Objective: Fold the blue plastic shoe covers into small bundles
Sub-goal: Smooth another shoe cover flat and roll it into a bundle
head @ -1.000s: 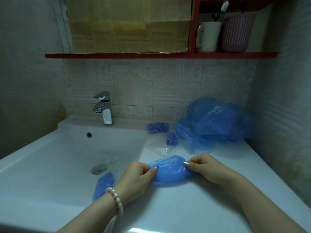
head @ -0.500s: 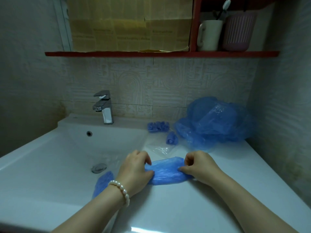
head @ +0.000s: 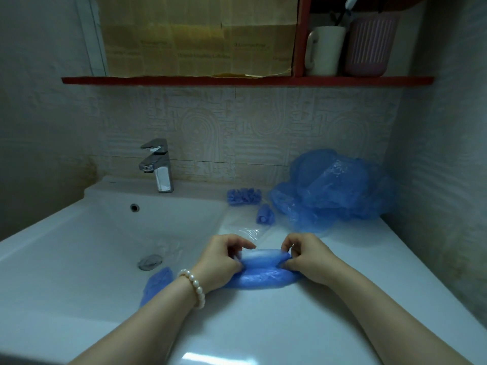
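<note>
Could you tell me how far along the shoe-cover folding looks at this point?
Done: two small bundles lie near the wall. In hand: the left hand and right hand pinch one shoe cover, folding it. Left: the loose pile, plus a cover in the basin.

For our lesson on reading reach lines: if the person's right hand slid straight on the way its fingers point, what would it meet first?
The right hand points leftward, along the shoe cover that it pinches. Past that cover, the first thing in line looks to be the left hand gripping the other end, though depth is hard to judge.
</note>
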Tool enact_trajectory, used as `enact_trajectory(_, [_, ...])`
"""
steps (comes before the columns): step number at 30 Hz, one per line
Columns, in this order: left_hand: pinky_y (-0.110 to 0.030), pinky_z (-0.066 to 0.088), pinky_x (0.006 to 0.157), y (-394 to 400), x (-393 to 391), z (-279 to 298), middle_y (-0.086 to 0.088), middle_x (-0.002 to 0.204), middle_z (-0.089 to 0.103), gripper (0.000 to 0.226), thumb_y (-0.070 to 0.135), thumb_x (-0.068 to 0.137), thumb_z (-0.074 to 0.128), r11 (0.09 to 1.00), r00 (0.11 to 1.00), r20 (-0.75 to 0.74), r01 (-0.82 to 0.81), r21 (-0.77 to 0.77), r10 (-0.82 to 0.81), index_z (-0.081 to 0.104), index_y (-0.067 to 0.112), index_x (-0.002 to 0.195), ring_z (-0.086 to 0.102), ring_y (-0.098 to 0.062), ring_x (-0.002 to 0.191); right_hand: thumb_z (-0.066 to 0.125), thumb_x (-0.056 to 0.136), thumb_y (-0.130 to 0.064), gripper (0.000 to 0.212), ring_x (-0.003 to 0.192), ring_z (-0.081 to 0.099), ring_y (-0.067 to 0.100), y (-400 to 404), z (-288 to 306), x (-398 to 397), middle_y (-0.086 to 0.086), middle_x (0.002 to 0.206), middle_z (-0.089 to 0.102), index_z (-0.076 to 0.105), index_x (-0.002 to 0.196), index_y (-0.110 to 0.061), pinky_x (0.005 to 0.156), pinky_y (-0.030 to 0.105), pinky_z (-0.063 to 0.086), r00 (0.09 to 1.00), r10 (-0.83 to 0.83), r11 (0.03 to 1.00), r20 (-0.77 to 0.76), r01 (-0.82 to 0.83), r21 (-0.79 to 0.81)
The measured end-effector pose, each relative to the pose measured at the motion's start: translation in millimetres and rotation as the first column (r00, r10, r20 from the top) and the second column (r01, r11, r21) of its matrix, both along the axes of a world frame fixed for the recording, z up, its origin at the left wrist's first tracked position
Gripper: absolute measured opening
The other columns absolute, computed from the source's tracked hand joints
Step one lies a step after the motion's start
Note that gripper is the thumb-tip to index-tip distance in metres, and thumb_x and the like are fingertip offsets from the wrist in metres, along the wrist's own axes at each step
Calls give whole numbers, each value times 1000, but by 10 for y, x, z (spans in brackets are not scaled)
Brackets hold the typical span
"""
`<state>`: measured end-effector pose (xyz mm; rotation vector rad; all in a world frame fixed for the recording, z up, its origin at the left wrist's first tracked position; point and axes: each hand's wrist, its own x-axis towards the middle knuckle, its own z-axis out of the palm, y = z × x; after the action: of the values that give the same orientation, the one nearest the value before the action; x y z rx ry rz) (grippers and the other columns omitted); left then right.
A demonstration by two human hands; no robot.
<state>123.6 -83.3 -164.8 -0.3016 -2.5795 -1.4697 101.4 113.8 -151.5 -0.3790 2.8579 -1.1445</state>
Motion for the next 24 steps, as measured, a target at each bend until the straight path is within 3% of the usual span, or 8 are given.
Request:
enact_trajectory(4, [-9, 30, 53, -16, 33, -74, 10, 60, 41, 48, -15, 61, 46, 996, 968, -248, 23, -84, -43, 69, 26, 68, 45, 1, 54, 65, 64, -10, 17, 58, 45, 13, -2, 7, 14, -4, 59, 50, 51, 61, -20, 54, 24, 35, 1000, -13, 1000, -11, 13, -21])
enact_trajectory(8, [-10, 33, 52, -46, 49, -158, 11, 75, 42, 53, 1, 60, 45, 919, 887, -421, 12, -395, -192, 59, 32, 101, 43, 0, 59, 66, 68, -6, 21, 58, 46, 11, 18, 2, 33, -6, 60, 53, 52, 60, -20, 53, 22, 36, 998, -39, 999, -48, 38, -14])
enact_trajectory(14, [-10, 30, 50, -162, 154, -13, 11, 85, 59, 31, 15, 75, 50, 748, 851, -377, 28, -663, -366, 74, 33, 84, 48, -7, 46, 71, 72, 3, 40, 45, 47, -1, 105, -6, 12, -11, 55, 57, 66, 53, -32, 49, 8, 34, 998, -5, 989, -63, -4, -149])
enact_trajectory(16, [-12, 32, 56, -155, 208, 44, 9, 94, 60, 42, 31, 83, 33, 692, 867, -319, 40, -721, -383, 73, 33, 97, 53, -12, 54, 66, 77, 4, 42, 59, 55, -3, 164, 5, 12, -13, 67, 60, 71, 63, -35, 60, 6, 38, 995, 49, 994, -90, -58, -97])
enact_trajectory(18, [-20, 40, 69, -131, 244, 103, 5, 110, 54, 44, 37, 91, 29, 651, 906, -244, 45, -757, -347, 67, 31, 113, 58, -22, 75, 56, 80, -3, 33, 79, 54, 1, 171, 24, 30, -15, 84, 54, 75, 85, -30, 74, 11, 38, 975, 76, 994, -209, -58, 91])
enact_trajectory(19, [-24, 43, 74, -102, 255, 126, 3, 114, 52, 39, 36, 95, 33, 623, 928, -194, 51, -781, -320, 64, 30, 118, 58, -25, 83, 52, 77, -11, 33, 85, 51, 6, 150, 39, 55, -13, 88, 51, 75, 94, -28, 79, 17, 38, 934, 78, 983, -350, -14, 181])
enact_trajectory(21, [-32, 44, 80, -12, 296, 126, -1, 112, 49, 32, 32, 97, 40, 594, 959, -142, 33, -804, -246, 64, 24, 116, 57, -29, 89, 46, 69, -21, 38, 80, 53, 15, 30, 56, 158, -5, 87, 53, 74, 94, -22, 71, 29, 42, 765, 154, 975, -625, -16, 220])
enact_trajectory(24, [-36, 42, 78, 172, 384, 74, -8, 110, 46, 27, 26, 94, 43, 562, 991, -100, -32, -827, -89, 62, 13, 108, 56, -33, 89, 38, 74, -21, 35, 71, 53, 25, -218, -78, 311, 3, 84, 55, 70, 88, -17, 59, 32, 45, 699, 370, 918, -612, -174, 356])
